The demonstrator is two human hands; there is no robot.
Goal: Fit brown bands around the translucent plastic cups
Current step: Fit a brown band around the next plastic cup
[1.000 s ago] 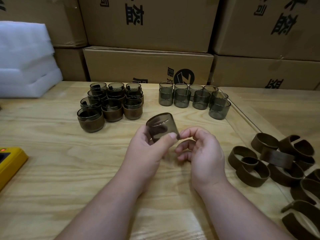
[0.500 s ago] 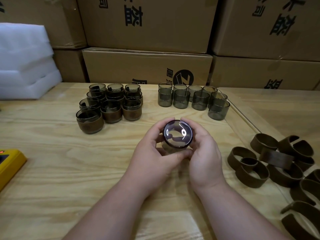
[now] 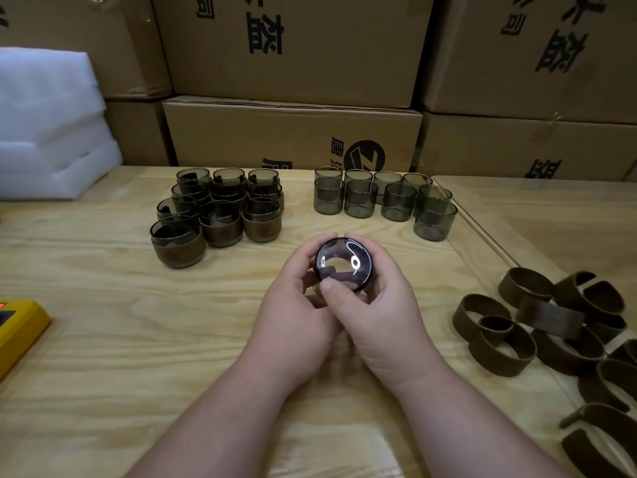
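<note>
Both hands hold one translucent smoky cup [image 3: 344, 262] over the middle of the wooden table [image 3: 103, 322], its round base turned toward me. My left hand [image 3: 296, 305] curls round its left side with the thumb on the lower rim. My right hand [image 3: 382, 305] wraps the right side. A brown band around this cup is mostly hidden by my fingers. Several bare cups [image 3: 382, 200] stand at the back centre. Several cups with brown bands [image 3: 220, 212] stand at the back left. Loose brown bands [image 3: 537, 322] lie in a heap at the right.
Stacked cardboard boxes [image 3: 293, 132] close off the far edge of the table. White foam sheets [image 3: 51, 132] sit at the back left. A yellow device [image 3: 17, 332] lies at the left edge. A clear sheet edge [image 3: 482, 243] runs diagonally beside the bands.
The cup was tilted in my left hand alone with my right hand holding a band; now both hands enclose it, base toward me, slightly nearer the far cups.
</note>
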